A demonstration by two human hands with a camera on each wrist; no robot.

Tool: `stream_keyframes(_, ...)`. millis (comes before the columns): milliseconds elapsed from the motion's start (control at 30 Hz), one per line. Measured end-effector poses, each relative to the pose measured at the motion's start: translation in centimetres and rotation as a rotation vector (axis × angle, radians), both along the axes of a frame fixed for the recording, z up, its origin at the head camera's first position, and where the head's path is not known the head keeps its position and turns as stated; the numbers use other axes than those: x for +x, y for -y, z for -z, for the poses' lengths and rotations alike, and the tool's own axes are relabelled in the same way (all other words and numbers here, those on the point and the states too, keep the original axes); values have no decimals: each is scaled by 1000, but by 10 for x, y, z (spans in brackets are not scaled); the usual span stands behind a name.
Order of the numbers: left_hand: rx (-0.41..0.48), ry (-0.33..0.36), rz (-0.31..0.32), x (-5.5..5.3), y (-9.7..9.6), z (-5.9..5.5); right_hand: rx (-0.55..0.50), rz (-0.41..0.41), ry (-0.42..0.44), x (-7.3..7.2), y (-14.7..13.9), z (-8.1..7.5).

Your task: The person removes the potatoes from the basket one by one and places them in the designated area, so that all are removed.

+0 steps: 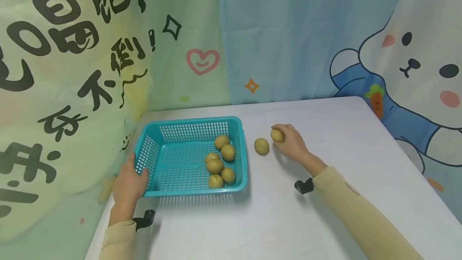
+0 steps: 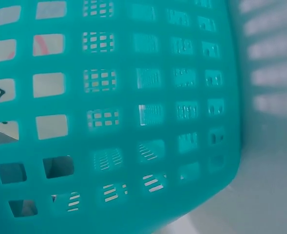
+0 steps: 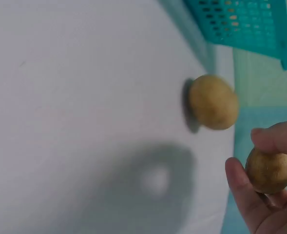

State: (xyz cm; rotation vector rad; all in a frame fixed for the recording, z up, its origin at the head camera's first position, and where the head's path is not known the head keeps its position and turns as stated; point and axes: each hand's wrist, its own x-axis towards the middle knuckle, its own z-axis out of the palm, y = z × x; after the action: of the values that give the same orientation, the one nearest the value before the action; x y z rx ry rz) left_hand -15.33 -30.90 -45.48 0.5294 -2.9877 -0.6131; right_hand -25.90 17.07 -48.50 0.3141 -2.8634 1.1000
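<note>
A turquoise plastic basket with perforated walls stands on the table, several potatoes gathered at its right end. My left hand grips the basket's left end, thumb over the rim. In the left wrist view the basket wall fills most of the picture and hides that hand. To the right of the basket, my right hand pinches a potato between thumb and fingers, holding it above the table. Another potato lies on the table between the basket and this hand.
A white cloth covers the table. Behind it and along the left hangs a printed curtain with cartoon figures and lettering. A black wrist mount sits on the right wrist, and another on the left.
</note>
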Motion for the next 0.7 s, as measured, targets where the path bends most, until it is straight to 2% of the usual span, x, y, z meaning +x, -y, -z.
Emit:
stream_keyframes(367,-25,19,20,0,1,-3,34,-13,132,4,-17,29)
stream_keyframes(700,-25,7,10,0,2,-1,29,31,142,3,-26,43)
